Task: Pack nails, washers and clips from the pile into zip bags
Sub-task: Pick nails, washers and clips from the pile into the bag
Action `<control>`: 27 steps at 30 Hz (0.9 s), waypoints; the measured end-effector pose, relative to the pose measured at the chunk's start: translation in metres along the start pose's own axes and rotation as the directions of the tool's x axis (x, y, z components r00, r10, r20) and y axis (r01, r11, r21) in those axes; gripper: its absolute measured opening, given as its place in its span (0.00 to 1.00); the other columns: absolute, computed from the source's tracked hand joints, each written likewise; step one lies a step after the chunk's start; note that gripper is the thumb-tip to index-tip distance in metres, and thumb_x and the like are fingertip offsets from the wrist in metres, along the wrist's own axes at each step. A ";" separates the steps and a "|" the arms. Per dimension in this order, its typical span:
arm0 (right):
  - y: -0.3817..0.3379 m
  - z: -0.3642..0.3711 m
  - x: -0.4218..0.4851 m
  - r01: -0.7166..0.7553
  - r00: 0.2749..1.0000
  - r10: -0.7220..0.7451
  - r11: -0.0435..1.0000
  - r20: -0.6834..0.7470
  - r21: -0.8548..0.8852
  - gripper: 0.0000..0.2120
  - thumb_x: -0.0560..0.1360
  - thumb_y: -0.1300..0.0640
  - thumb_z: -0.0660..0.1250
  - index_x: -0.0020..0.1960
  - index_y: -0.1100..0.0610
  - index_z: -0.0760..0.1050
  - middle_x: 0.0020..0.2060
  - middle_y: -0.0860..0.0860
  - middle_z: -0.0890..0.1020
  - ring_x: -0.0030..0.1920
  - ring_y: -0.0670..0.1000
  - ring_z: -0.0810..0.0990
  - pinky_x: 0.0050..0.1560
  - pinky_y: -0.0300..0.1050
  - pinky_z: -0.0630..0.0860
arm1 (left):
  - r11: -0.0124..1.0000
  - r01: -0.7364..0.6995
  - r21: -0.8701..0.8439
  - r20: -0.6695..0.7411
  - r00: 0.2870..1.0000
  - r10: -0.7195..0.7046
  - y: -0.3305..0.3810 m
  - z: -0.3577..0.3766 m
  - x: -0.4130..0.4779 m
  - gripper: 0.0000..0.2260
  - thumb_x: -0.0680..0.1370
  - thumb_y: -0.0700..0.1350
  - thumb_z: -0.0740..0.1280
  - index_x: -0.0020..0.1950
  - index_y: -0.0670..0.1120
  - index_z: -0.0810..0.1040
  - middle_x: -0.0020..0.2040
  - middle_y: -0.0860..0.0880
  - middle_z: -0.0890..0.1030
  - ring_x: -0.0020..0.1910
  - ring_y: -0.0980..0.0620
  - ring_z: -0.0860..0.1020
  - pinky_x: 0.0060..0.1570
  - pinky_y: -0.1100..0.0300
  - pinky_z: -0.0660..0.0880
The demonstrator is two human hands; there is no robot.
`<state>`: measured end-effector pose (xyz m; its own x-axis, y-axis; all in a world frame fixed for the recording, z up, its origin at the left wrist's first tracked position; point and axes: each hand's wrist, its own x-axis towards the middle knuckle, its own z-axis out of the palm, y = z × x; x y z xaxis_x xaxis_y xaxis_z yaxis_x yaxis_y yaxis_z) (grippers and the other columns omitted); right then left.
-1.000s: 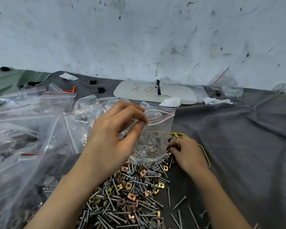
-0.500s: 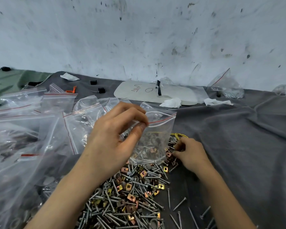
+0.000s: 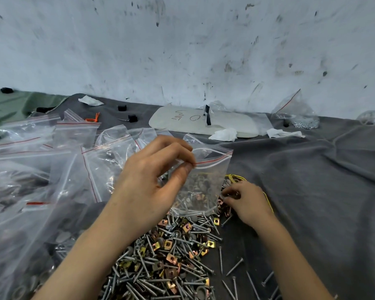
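Your left hand point(image 3: 147, 187) pinches the zip bag point(image 3: 204, 182) by its rim, upright over the pile point(image 3: 171, 256). Your right hand point(image 3: 247, 200), fingers curled, grips copper clips point(image 3: 222, 205) at the pile's far right edge.

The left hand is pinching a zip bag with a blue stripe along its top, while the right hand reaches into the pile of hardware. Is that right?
Not quite: the stripe on the zip bag is red, not blue, as the head view shows. The left hand does pinch its top, and the right hand does reach into the pile.
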<state>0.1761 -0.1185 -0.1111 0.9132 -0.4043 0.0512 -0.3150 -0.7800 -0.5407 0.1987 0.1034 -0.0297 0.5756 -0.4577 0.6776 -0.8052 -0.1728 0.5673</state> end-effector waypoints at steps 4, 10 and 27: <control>0.001 0.005 0.002 0.034 0.998 -0.040 0.991 -0.042 -0.129 0.09 0.76 0.55 0.67 0.54 0.51 0.82 0.52 0.50 0.81 0.57 0.53 0.72 0.57 0.44 0.71 | 1.000 0.001 0.012 0.001 1.000 -0.001 0.000 0.000 0.000 0.11 0.76 0.50 0.62 0.46 0.47 0.81 0.52 0.55 0.79 0.54 0.53 0.79 0.51 0.49 0.79; -0.014 -0.013 -0.001 0.105 0.977 -0.041 0.945 -0.208 0.309 0.04 0.75 0.58 0.69 0.41 0.52 0.79 0.38 0.48 0.82 0.41 0.47 0.78 0.39 0.37 0.71 | 1.000 -0.001 -0.009 0.014 1.000 0.001 0.000 0.000 0.000 0.09 0.76 0.50 0.62 0.46 0.48 0.81 0.52 0.55 0.79 0.55 0.52 0.79 0.53 0.48 0.79; -0.043 -0.062 -0.026 0.315 0.918 -0.081 0.743 -0.389 0.591 0.11 0.75 0.63 0.68 0.42 0.46 0.80 0.39 0.45 0.84 0.43 0.45 0.81 0.46 0.41 0.77 | 0.999 -0.016 -0.027 -0.002 1.000 0.016 0.004 0.001 0.000 0.09 0.77 0.49 0.62 0.46 0.48 0.81 0.52 0.54 0.79 0.55 0.51 0.79 0.52 0.48 0.79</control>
<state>0.1503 -0.1040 -0.0367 0.7632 -0.4936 0.4170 0.2068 -0.4247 -0.8814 0.1958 0.1021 -0.0278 0.5632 -0.4587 0.6873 -0.8099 -0.1415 0.5692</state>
